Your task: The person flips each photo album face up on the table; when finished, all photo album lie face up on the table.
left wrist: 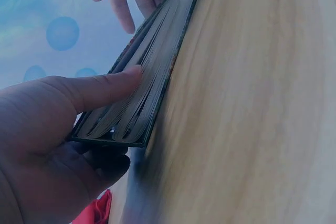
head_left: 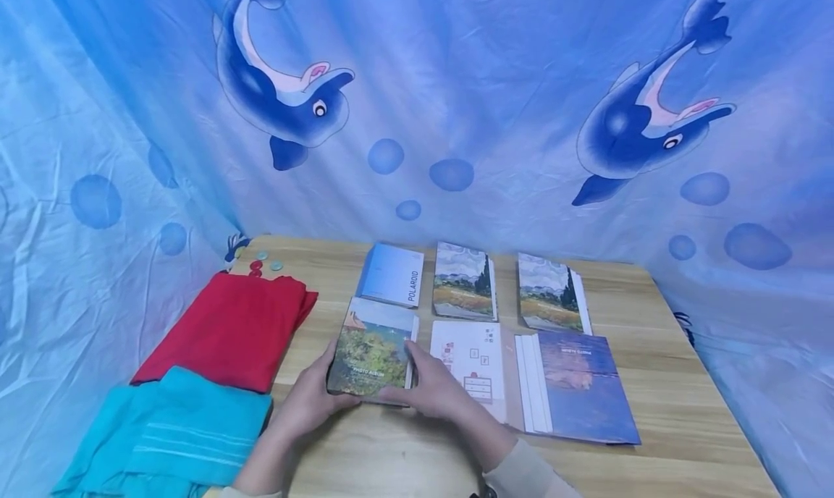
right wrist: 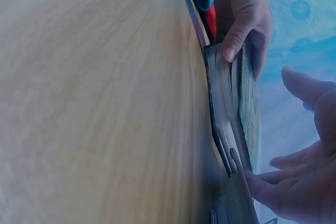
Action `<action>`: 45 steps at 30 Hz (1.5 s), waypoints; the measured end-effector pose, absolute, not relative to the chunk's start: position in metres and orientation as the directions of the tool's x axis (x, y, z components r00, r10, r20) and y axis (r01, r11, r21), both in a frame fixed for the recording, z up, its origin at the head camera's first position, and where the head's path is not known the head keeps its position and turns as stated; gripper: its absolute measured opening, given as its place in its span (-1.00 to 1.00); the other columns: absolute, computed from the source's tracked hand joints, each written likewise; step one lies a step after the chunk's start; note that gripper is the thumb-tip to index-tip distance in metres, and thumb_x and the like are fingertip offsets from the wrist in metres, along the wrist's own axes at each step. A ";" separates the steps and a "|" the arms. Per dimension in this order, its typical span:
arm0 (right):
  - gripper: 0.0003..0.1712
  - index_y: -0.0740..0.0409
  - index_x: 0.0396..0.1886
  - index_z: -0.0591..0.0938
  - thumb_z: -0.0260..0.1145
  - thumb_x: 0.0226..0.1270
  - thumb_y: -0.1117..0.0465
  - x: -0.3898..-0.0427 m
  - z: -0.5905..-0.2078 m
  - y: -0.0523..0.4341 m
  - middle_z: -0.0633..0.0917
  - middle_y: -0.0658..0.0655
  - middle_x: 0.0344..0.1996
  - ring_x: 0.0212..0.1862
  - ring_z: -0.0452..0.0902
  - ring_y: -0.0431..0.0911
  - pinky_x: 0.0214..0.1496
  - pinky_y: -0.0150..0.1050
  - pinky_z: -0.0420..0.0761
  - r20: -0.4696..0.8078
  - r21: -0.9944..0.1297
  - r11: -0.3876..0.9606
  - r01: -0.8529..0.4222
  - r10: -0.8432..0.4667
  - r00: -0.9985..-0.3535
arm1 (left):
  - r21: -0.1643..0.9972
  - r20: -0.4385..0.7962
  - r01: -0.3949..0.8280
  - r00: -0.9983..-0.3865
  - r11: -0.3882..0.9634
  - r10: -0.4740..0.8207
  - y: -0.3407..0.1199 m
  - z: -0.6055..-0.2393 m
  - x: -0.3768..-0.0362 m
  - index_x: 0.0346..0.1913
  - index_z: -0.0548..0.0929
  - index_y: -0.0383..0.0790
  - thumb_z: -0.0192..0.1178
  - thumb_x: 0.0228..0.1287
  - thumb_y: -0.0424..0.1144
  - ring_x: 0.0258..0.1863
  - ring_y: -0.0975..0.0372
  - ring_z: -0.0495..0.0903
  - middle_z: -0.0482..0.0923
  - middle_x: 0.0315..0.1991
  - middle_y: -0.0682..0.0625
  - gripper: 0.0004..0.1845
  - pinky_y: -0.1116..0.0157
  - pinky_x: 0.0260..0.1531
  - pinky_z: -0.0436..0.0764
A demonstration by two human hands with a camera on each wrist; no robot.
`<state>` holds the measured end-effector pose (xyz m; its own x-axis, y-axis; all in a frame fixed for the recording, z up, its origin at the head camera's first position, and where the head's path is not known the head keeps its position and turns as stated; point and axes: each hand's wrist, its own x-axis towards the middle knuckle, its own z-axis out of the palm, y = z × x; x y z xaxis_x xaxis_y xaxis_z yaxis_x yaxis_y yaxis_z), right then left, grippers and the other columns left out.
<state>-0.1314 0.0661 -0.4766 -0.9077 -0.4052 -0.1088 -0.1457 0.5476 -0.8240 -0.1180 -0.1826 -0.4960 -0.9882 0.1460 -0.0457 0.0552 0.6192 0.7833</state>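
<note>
A photo album (head_left: 371, 353) with a green and orange painted cover lies near the front of the wooden table (head_left: 404, 454). My left hand (head_left: 313, 400) grips its left near corner. In the left wrist view the thumb (left wrist: 105, 87) presses on the page edges of the album (left wrist: 142, 82) and the fingers curl beneath it. My right hand (head_left: 430, 386) rests at the album's right side. Its straight fingertips (right wrist: 252, 182) touch the album's edge (right wrist: 231, 103) and the thumb stands off the cover.
Behind lie a blue Polaroid album (head_left: 394, 273) and two albums with landscape covers (head_left: 464, 281) (head_left: 550, 292). An open album (head_left: 567, 382) lies to the right. A red cloth (head_left: 231, 328) and a teal cloth (head_left: 169, 433) lie left. Blue dolphin fabric surrounds the table.
</note>
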 end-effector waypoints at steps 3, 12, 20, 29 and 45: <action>0.23 0.24 0.61 0.10 0.47 0.17 -0.28 -0.132 -0.477 0.069 0.35 0.34 0.46 0.43 0.29 0.28 0.45 0.22 0.30 -0.102 -0.827 0.542 -0.151 -0.409 -0.907 | 0.780 -0.072 0.039 -0.986 0.624 0.152 -0.183 -0.494 -0.117 0.65 -0.12 -0.09 0.65 -0.11 -0.01 0.54 -0.09 0.09 0.05 0.60 -0.18 0.38 -0.10 0.45 0.24; 0.01 0.16 0.59 0.18 0.41 0.33 -0.15 -0.136 -0.474 0.088 0.35 0.27 0.48 0.44 0.31 0.22 0.45 0.19 0.31 0.004 -0.858 0.473 -0.201 -0.385 -0.923 | 0.705 0.017 0.121 -0.988 0.699 0.154 -0.176 -0.490 -0.117 0.64 -0.07 -0.16 0.51 -0.03 0.29 0.57 -0.17 -0.12 -0.22 0.65 -0.16 0.33 -0.28 0.39 0.21; -0.03 0.07 0.60 0.18 0.46 0.32 0.01 -0.136 -0.465 0.116 0.36 0.24 0.48 0.48 0.28 0.13 0.47 0.07 0.34 0.098 -0.885 0.405 -0.231 -0.323 -0.941 | 0.722 0.154 0.271 -0.960 0.636 0.234 -0.146 -0.485 -0.118 0.62 0.05 -0.20 0.50 0.14 0.08 0.59 -0.05 -0.07 -0.08 0.64 -0.11 0.13 -0.21 0.44 0.15; 0.01 -0.07 0.61 0.16 0.49 0.28 -0.01 -0.130 -0.462 0.154 0.42 0.14 0.45 0.46 0.31 0.11 0.45 0.07 0.36 0.127 -0.869 0.443 -0.219 -0.227 -0.965 | 0.714 0.182 0.387 -0.907 0.583 0.379 -0.112 -0.483 -0.121 0.60 0.19 -0.07 0.43 0.19 0.13 0.57 0.00 0.02 0.00 0.62 -0.10 0.00 -0.14 0.45 0.19; 0.01 0.10 0.60 0.15 0.48 0.30 0.03 -0.127 -0.484 0.201 0.41 0.33 0.43 0.43 0.31 0.25 0.42 0.17 0.35 0.176 -0.847 0.487 -0.212 -0.120 -0.977 | 0.718 0.188 0.443 -0.866 0.537 0.464 -0.075 -0.487 -0.122 0.59 0.21 -0.09 0.38 0.21 0.19 0.57 -0.02 0.03 0.01 0.61 -0.12 -0.03 -0.20 0.44 0.13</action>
